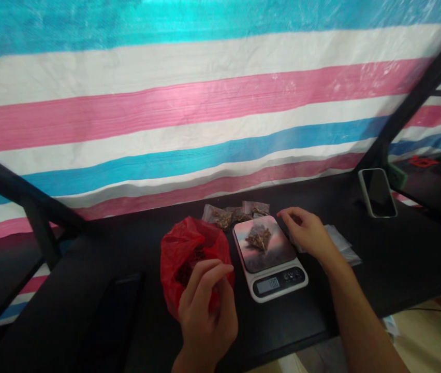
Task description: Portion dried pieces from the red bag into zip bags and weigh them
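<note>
1. Centre stage, the white scale (278, 283) sat just right of the frame's middle, its long axis slanting from upper left to lower right, its display end pointing toward the bottom edge; digits showed there, too small to read for certain.
2. And up on its plate lay a clear packet (258, 239) of brown dried bits, filled part lower, see-through end pointing to the top of the frame.
3. Just beyond the scale, more filled packets (220, 216) lay bunched together; to its left stood the red bag (176, 243), mouth open upward, dark bits inside.
4. Underneath it all ran a black tabletop (407, 248), a pale-rimmed phone (378, 193) at the right, a dark flat device (121, 305) at lower left.
5. What a backdrop: a striped sheet (205, 111) in blue, white and pink filled the top, dark bars slanting at both sides.
6. The left hand (209, 308) came in low, in front of the red bag, fingers loosely curled, thumb near the index; any hold, I couldn't tell.
7. Over at the scale's right, the right hand (306, 229) was half curled above clear bags (340, 243), its grip hidden from view.
</note>
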Motion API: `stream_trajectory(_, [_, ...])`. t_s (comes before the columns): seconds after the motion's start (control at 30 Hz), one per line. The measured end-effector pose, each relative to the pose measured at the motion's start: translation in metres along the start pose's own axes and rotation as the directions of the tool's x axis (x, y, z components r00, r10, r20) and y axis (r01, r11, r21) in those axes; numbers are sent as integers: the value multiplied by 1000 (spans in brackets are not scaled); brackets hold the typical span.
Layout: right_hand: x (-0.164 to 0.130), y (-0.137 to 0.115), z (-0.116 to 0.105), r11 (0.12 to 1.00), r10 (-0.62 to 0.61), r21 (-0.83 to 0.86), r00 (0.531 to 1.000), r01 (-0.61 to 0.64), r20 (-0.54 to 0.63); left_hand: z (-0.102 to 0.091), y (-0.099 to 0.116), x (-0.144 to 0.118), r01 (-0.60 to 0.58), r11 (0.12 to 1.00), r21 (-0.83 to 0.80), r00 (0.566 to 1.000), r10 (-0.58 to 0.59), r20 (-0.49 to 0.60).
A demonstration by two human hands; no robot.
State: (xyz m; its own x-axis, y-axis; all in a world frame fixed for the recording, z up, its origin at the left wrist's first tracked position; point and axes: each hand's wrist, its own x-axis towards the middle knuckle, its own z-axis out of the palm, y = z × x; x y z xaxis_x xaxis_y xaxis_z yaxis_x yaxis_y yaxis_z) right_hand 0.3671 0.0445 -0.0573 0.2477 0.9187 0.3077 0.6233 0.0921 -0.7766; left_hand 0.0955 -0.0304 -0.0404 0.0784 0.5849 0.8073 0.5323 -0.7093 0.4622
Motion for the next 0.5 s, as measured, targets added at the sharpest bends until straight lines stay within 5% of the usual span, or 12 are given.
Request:
stream_trajectory(0.2, [-2,-4,5,993,-113,-22,992,114,60,-2,-1,0,-3,1000,-5,1000,3,-15])
stream_trajectory(0.5, [-3,-1,18,983,-121,-131,991,128,64,-1,-1,1,5,1000,-7,1000,-5,-23])
